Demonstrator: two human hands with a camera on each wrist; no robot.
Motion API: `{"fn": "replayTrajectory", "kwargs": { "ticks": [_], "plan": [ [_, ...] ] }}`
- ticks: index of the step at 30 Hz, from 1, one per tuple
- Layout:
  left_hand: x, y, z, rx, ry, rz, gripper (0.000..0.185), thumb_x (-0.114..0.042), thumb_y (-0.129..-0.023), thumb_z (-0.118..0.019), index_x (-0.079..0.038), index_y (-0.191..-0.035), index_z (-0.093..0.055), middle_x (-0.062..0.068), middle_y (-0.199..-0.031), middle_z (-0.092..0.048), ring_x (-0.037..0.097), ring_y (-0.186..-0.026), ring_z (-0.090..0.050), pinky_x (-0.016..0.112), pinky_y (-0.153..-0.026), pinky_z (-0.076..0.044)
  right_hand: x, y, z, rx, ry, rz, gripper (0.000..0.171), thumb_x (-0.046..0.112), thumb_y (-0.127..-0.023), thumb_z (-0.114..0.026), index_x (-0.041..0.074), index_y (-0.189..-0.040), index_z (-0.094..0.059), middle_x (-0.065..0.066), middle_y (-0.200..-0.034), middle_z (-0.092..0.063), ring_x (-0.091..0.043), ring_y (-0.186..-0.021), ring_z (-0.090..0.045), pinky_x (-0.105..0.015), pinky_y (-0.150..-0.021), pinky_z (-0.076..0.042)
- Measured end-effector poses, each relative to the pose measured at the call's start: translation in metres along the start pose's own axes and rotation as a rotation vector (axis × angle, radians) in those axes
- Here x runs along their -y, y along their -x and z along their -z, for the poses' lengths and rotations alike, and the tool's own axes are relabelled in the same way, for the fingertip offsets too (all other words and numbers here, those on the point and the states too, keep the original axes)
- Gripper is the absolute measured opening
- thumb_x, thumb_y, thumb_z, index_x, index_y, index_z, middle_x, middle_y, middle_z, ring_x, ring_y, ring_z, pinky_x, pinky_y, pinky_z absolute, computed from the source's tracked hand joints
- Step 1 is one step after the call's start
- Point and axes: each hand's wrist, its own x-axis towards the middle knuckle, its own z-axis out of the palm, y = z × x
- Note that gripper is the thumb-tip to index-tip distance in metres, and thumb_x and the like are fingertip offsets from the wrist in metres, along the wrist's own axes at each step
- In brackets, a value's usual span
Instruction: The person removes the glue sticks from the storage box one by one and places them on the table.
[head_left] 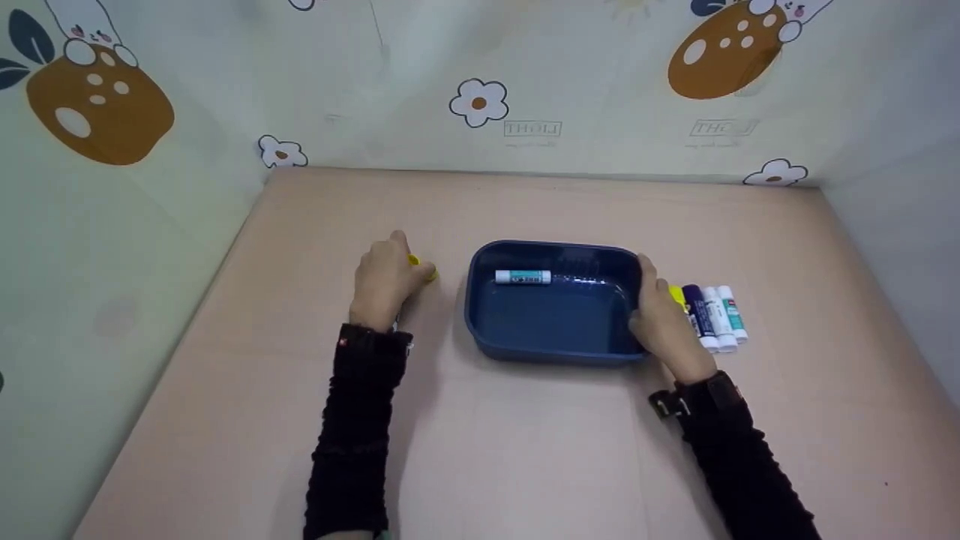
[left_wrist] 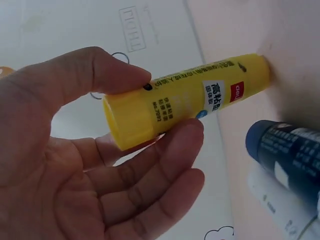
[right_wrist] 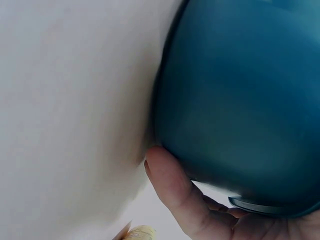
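My left hand [head_left: 384, 283] is left of a dark blue plastic tray [head_left: 555, 358]. It pinches a yellow glue stick [left_wrist: 200, 92] between thumb and fingers; from the head only a sliver of that glue stick [head_left: 431, 272] shows. In the left wrist view, a dark blue glue stick [left_wrist: 287, 152] and a white one [left_wrist: 275, 202] lie beside it. With my right hand [head_left: 671, 326] I hold the tray's right end. The right wrist view shows the thumb [right_wrist: 172, 185] against the tray [right_wrist: 235, 110]. Inside the tray lies a white glue stick with a teal label [head_left: 523, 277].
Just right of the tray, several glue sticks [head_left: 720, 319] lie side by side in a row, one partly behind my right hand. The pinkish table [head_left: 517, 457] meets a patterned wall covering [head_left: 390, 97] at its back and sides.
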Motion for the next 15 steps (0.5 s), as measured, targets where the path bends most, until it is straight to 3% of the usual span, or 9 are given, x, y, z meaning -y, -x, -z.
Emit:
{"fn": "replayTrajectory", "kwargs": {
  "ticks": [3, 7, 10, 15],
  "plan": [
    [-0.003, 0.002, -0.003, 0.031, -0.04, 0.047, 0.036, -0.025, -0.078, -0.062, 0.002, -0.1, -0.054, 0.011, -0.083, -0.053, 0.024, -0.074, -0.049, 0.04, -0.069, -0.046, 0.0, 0.001, 0.001, 0.006, -0.006, -0.004, 0.08, -0.006, -0.083, -0.046, 0.006, -0.148, -0.001, -0.04, -0.133, -0.034, -0.042, -0.1, -0.051, -0.052, -0.078, -0.046],
    [-0.008, 0.006, -0.007, 0.157, -0.156, 0.098, 0.037, -0.028, -0.078, -0.067, 0.002, -0.1, -0.06, 0.01, -0.087, -0.058, 0.026, -0.08, -0.052, 0.045, -0.085, -0.042, 0.0, 0.001, 0.001, 0.009, -0.01, -0.011, 0.08, -0.006, -0.083, -0.045, 0.006, -0.148, 0.0, -0.04, -0.132, -0.034, -0.041, -0.099, -0.052, -0.051, -0.078, -0.046],
    [-0.01, 0.007, -0.013, 0.231, -0.225, 0.097, 0.033, -0.024, -0.077, -0.067, 0.0, -0.099, -0.063, 0.012, -0.093, -0.063, 0.028, -0.086, -0.056, 0.044, -0.088, -0.037, 0.0, 0.001, 0.001, 0.012, -0.01, -0.023, 0.08, -0.006, -0.084, -0.045, 0.007, -0.148, 0.001, -0.039, -0.132, -0.035, -0.039, -0.093, -0.052, -0.048, -0.074, -0.047],
    [-0.008, 0.004, -0.024, 0.233, -0.243, 0.105, 0.031, -0.018, -0.074, -0.067, 0.0, -0.098, -0.063, 0.015, -0.096, -0.066, 0.03, -0.09, -0.058, 0.044, -0.085, -0.036, 0.001, 0.001, 0.0, 0.023, -0.012, -0.037, 0.08, -0.005, -0.084, -0.045, 0.008, -0.148, 0.002, -0.038, -0.133, -0.035, -0.038, -0.092, -0.053, -0.046, -0.072, -0.047]
  ]
}}
